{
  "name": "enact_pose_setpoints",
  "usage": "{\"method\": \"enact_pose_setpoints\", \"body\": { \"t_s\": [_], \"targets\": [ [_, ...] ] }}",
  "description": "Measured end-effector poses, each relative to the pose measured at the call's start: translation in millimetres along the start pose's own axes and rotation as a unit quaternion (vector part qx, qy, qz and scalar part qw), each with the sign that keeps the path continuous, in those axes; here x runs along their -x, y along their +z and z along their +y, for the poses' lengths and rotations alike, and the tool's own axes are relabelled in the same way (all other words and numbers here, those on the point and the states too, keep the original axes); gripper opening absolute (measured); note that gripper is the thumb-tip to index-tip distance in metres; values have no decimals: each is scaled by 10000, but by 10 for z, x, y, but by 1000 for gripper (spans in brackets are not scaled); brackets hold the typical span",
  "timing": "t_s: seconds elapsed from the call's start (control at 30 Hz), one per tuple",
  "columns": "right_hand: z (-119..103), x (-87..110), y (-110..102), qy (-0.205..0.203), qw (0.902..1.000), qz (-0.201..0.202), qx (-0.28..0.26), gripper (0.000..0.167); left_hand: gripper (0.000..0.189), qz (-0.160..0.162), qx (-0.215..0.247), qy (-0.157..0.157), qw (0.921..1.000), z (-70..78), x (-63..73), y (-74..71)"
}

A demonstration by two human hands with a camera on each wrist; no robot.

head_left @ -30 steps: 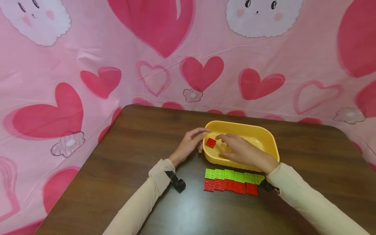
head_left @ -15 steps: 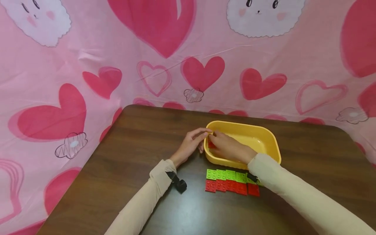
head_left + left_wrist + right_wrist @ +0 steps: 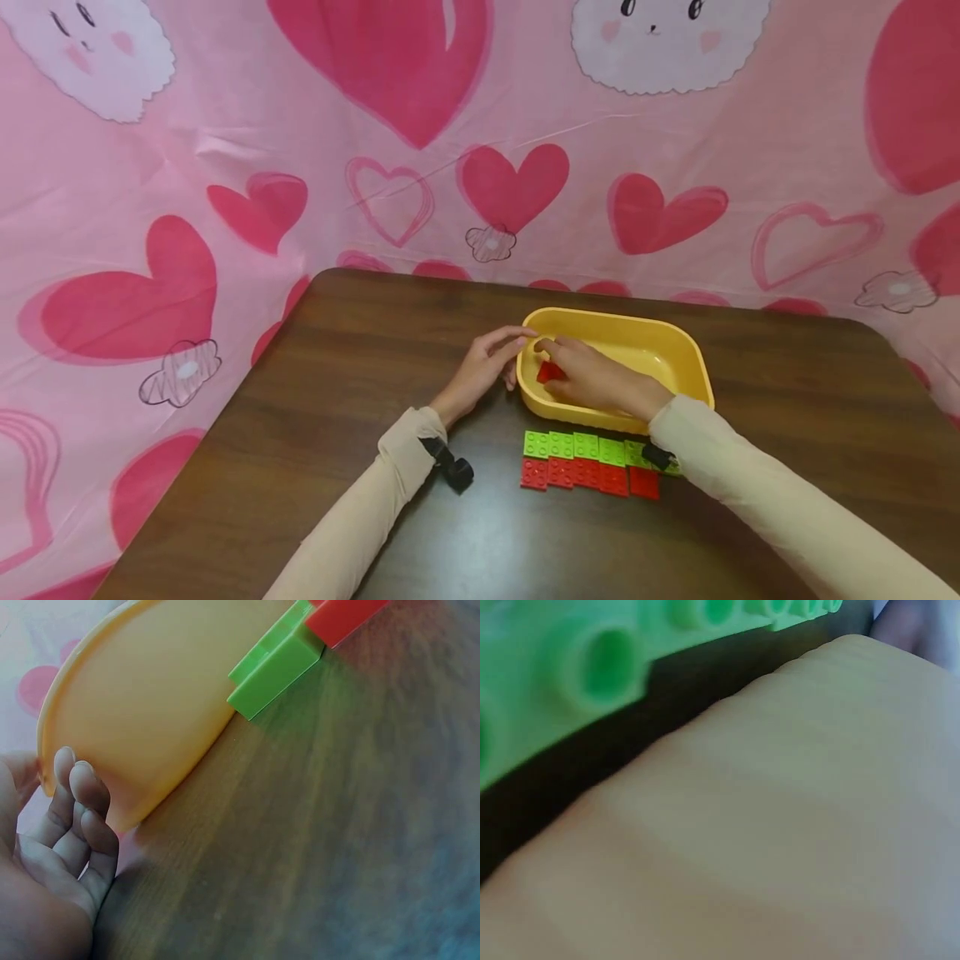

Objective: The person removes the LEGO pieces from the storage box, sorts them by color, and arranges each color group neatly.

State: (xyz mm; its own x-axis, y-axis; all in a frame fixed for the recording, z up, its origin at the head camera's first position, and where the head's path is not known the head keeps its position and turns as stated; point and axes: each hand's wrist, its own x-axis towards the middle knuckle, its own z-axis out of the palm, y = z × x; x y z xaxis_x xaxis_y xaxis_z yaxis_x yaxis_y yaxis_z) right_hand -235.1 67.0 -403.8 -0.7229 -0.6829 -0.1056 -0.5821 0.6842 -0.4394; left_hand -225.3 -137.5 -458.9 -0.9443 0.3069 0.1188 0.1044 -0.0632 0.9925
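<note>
A yellow plastic basin [image 3: 637, 325] stands on the table. My left hand [image 3: 480, 367] touches its left end, fingers at the rim; in the left wrist view the other fingers [image 3: 90, 787] lie loosely bent outside the wall. Inside the basin, my right hand [image 3: 600, 379] pinches a red toy brick [image 3: 551, 372], tilted near the left end and partly covered by the fingers. In front of the basin lie a row of green toy bricks [image 3: 561, 444] and, nearer, a row of red toy bricks [image 3: 560, 472]. The right wrist view shows the basin's outer wall [image 3: 765, 802] and green studs [image 3: 607, 664].
The dark wooden table [image 3: 375, 333] meets a pink heart-patterned cloth [image 3: 405, 83] behind and at the left. The right sleeve and its black wrist camera [image 3: 658, 456] hang over the right end of the green row.
My right hand has moved left and down inside the basin to the red toy brick, which has gone from lying flat to tilted and shifted slightly right. My left hand stays put.
</note>
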Motion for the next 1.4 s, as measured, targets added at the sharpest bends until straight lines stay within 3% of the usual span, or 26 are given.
{"method": "enact_pose_setpoints", "body": {
  "t_s": [0.1,0.33,0.5,0.73,0.83,0.93,1.0,1.07,1.2,1.3,1.4],
  "targets": [
    [46,28,-8,33,9999,103,-76,55,30,3,-25,49,10000,2,-2,-8],
    [133,185,-58,-94,9992,386,-101,37,27,-12,-36,67,10000,-10,-7,-7],
    [174,348,-143,-97,9984,541,-131,38,26,65,-86,68,9999,4,-4,-7],
    [261,412,-206,42,9955,797,-510,26,26,30,-48,18,10000,-25,7,9],
    [337,410,-182,169,9942,1035,226,19,26,73,-18,46,10000,-20,9,17],
    [435,426,-156,390,9835,1354,1132,11,27,40,36,81,10000,-10,-3,39],
    [489,451,-159,532,9790,1443,1335,10,29,-14,69,73,9999,-7,-16,52],
    [525,475,-180,513,9841,1314,1082,14,29,-58,53,66,9999,1,-27,66],
    [540,507,-243,100,9970,718,275,29,29,-16,-9,114,9999,23,-41,68],
    [542,519,-249,-139,9994,316,21,35,29,23,-55,142,9999,23,-33,48],
    [536,524,-207,-147,9997,175,13,34,29,46,-51,124,9999,6,-12,23]
  ]
}}
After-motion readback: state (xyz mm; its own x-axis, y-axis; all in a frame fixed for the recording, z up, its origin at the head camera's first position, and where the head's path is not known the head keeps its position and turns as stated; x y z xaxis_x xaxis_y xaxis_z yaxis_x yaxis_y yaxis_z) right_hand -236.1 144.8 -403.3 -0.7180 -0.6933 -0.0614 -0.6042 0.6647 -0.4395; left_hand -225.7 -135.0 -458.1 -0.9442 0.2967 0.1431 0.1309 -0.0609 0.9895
